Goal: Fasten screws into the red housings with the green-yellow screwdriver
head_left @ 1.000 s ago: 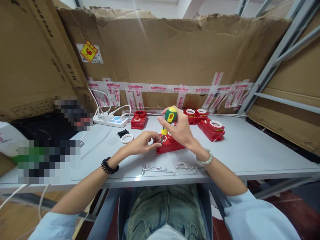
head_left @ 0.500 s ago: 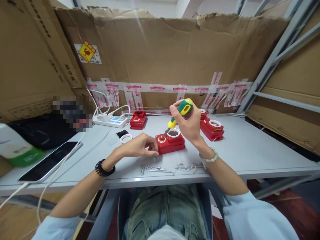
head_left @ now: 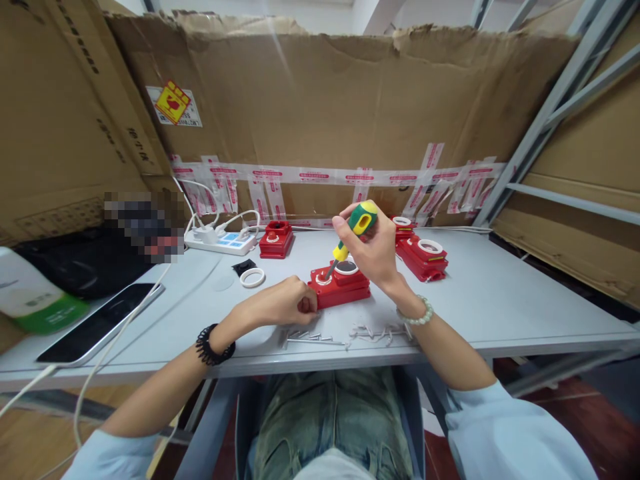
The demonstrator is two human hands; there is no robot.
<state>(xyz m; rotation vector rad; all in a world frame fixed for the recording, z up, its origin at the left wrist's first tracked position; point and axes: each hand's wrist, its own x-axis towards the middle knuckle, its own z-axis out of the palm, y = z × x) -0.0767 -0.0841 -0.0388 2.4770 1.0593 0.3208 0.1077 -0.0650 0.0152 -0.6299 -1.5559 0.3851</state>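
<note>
In the middle of the table lies a red box [head_left: 345, 293] with a white ring round a dark window and a small red knob on a white-ringed dial. My right hand [head_left: 376, 248] is closed round a green and yellow screwdriver [head_left: 361, 220], tilted so its shaft points down to the left. The tip meets the box beside the knob; the exact contact is too small to tell. My left hand [head_left: 287, 300] is closed, its curled fingers gripping the box's left end. Some fingertips are hidden. Near the front edge lie several metal screws or rods [head_left: 315, 340].
A white ring [head_left: 253, 277] and a black piece [head_left: 244, 267] lie left of the box. Other red boxes stand behind [head_left: 276, 240] and at right [head_left: 424, 259]. A power strip [head_left: 220, 242], a phone [head_left: 97, 323] and white cables occupy the left. Cardboard [head_left: 320, 100] walls the back.
My left hand's fingers have curled in more tightly at the box's left end. My right hand and the screwdriver have shifted slightly left and down, the handle turning a little.
</note>
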